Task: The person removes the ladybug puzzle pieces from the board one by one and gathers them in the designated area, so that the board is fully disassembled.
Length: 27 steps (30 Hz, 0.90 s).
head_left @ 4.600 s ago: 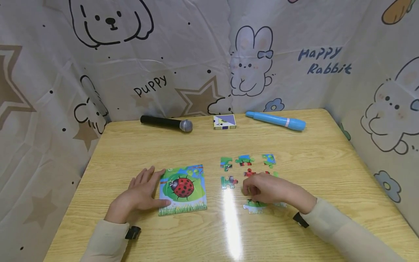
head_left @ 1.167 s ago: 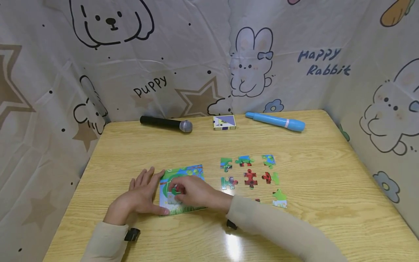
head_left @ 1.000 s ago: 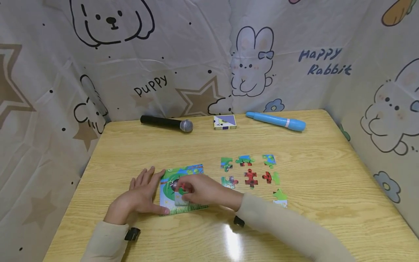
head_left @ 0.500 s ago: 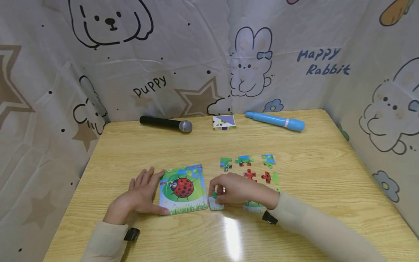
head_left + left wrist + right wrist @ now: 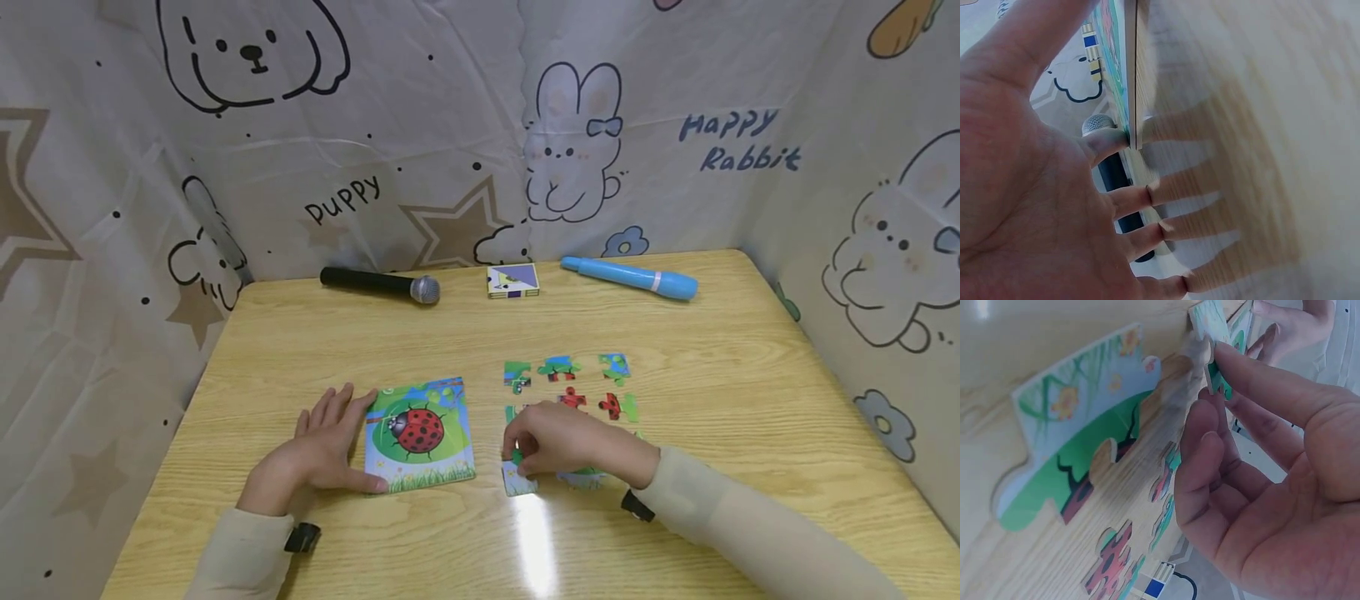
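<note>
My right hand pinches a jigsaw puzzle piece, pale blue with grass and a green patch, at the lower left of the loose pieces. In the right wrist view, thumb and index finger hold this puzzle piece by its green end, the other fingers curled beneath. My left hand lies spread at the left side of a square ladybug picture board. Its thumb rests on the board's lower left corner and its index fingertip touches the upper left corner. The left wrist view shows the straight fingers on the table beside the board's edge.
Several loose puzzle pieces lie right of the board, including a red one and a green one with grass, partly behind the right hand. Along the back edge are a black microphone, a small card box and a blue stick-shaped object.
My right hand brought the grassy puzzle piece from the loose pieces over the ladybug board, then back right to the lower left of the loose pieces. My left hand stayed at the board.
</note>
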Motion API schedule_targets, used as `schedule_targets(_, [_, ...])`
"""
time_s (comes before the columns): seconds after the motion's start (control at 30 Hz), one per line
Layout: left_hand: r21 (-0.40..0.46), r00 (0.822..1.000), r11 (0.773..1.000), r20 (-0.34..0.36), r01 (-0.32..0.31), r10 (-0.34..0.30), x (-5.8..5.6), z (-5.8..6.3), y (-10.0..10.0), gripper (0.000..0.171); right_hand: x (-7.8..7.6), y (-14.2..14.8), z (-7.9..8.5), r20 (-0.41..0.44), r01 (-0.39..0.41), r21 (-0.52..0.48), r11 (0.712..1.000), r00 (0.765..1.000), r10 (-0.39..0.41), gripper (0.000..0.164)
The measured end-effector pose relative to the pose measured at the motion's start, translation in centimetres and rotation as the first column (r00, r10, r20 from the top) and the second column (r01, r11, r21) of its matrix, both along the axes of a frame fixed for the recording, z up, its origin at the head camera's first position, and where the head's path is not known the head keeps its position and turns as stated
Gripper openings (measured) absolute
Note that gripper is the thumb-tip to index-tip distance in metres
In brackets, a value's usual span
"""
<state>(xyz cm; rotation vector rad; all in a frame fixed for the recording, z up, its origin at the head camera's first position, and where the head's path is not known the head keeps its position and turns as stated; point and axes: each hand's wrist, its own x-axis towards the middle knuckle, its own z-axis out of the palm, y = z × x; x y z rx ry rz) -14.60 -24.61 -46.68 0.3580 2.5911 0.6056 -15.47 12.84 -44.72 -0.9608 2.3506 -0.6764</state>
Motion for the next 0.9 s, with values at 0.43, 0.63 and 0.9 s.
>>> schedule_targets(0.43, [-0.003, 1.000, 1.000, -0.021, -0.003, 0.003, -0.2, -0.8, -0.3, 0.145, -0.2, 0.3, -1.0, -0.044, -0.012, -0.006, 1.000, 0.999, 0.011, 0.014])
schedule_targets(0.63, [-0.005, 1.000, 1.000, -0.028, -0.007, 0.007, -0.1, -0.9, -0.3, 0.145, 0.2, 1.1, -2.0, -0.119, 0.017, -0.078, 0.997, 0.993, -0.027, 0.008])
schedule_targets(0.9, [-0.024, 1.000, 1.000, -0.026, 0.015, -0.015, 0.2, 0.8, 0.0, 0.136, 0.1, 4.5, -0.2, -0.201, 0.141, -0.141, 0.980, 0.965, -0.168, 0.003])
